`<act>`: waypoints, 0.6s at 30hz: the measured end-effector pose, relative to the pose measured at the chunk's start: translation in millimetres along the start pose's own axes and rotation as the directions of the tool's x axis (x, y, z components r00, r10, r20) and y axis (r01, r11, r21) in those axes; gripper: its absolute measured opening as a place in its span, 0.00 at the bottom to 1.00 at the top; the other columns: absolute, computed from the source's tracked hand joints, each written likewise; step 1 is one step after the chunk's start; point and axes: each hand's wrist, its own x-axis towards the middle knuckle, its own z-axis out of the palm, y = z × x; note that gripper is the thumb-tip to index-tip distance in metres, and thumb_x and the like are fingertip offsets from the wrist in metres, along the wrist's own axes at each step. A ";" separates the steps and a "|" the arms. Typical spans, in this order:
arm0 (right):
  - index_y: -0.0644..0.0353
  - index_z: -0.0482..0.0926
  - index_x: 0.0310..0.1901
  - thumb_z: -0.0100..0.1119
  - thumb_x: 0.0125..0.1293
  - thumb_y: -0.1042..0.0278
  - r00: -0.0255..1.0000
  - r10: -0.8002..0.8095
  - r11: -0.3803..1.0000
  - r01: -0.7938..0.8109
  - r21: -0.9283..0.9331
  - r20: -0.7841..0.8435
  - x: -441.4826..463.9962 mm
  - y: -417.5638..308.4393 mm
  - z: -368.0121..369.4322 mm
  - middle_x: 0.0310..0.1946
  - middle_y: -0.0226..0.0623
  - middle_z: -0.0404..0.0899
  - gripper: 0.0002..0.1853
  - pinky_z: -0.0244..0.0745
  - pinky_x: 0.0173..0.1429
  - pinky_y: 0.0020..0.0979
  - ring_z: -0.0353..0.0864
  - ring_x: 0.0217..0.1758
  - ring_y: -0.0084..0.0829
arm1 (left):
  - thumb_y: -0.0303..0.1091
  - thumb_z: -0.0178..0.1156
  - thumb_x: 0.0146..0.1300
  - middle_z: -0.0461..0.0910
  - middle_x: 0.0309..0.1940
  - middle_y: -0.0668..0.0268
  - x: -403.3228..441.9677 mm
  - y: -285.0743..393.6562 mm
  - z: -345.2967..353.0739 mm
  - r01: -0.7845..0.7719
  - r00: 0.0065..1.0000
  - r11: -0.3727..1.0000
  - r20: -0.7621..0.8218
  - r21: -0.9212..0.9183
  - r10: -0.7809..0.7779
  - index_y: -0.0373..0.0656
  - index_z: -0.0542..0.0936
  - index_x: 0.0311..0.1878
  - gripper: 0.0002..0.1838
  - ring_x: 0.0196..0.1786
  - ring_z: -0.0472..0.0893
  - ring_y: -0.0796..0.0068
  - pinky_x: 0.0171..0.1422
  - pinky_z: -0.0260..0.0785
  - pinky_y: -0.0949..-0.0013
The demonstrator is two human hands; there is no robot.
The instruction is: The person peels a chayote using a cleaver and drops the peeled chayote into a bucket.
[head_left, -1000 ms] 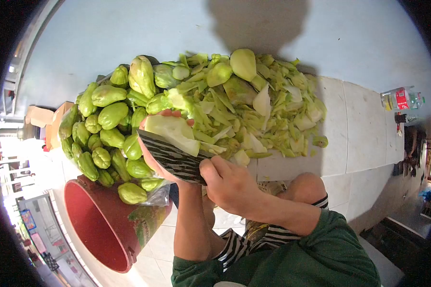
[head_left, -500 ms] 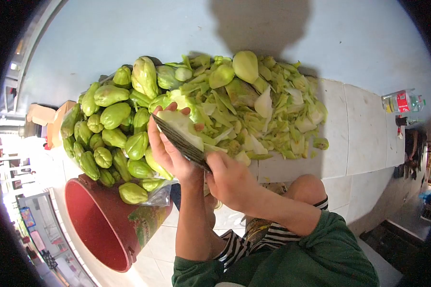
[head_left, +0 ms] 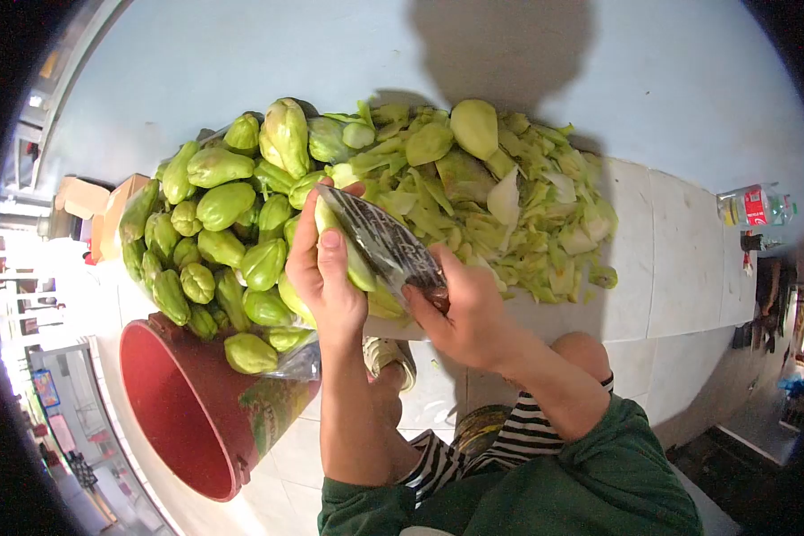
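Observation:
My left hand is closed around a pale green chayote, thumb lying along its near side. In my right hand is a broad, dark-bladed knife, gripped by its brown handle. The blade lies slanted against the fruit and hides part of it. Left of my hands are heaped several unpeeled green chayotes. A mound of peelings spreads out behind and to the right, with a peeled chayote on top at the back.
The heap sits on a white-tiled ledge against a pale blue wall. Below left, a red bucket lies tilted, its mouth facing left. A plastic bottle is at the far right. A cardboard box stands at the left.
The knife has turned, showing its broad face, and swung over the chayote's right side. My right hand has moved slightly up and right. My left thumb now rests along the chayote.

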 end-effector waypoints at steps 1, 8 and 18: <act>0.70 0.68 0.47 0.59 0.64 0.71 1.000 0.019 1.000 -0.019 0.020 -0.011 -0.2 1.7 -0.1 0.22 0.51 0.79 0.15 0.73 0.28 0.44 0.81 0.26 0.52 | 0.53 0.51 0.71 0.77 0.54 0.45 0.0 1.1 -1.1 0.000 1.000 1.000 -0.003 0.001 0.000 0.30 0.64 0.67 0.35 0.47 0.82 0.59 0.45 0.78 0.63; 0.69 0.71 0.51 0.63 0.63 0.74 0.991 0.132 0.986 -0.135 0.097 0.037 6.8 -0.7 -20.6 0.22 0.33 0.78 0.17 0.72 0.25 0.27 0.76 0.19 0.22 | 0.50 0.54 0.70 0.76 0.57 0.55 -3.2 9.0 -8.7 0.132 0.991 0.973 0.061 -0.191 -0.123 0.27 0.66 0.67 0.35 0.57 0.75 0.69 0.65 0.65 0.67; 0.69 0.69 0.57 0.63 0.63 0.69 0.937 0.331 0.918 -0.347 0.194 0.111 8.7 4.7 -32.1 0.24 0.32 0.79 0.24 0.73 0.28 0.26 0.75 0.22 0.19 | 0.57 0.57 0.64 0.76 0.56 0.54 1.6 18.0 -8.3 0.284 0.958 0.921 0.118 -0.266 -0.261 0.26 0.67 0.65 0.41 0.56 0.76 0.67 0.63 0.67 0.66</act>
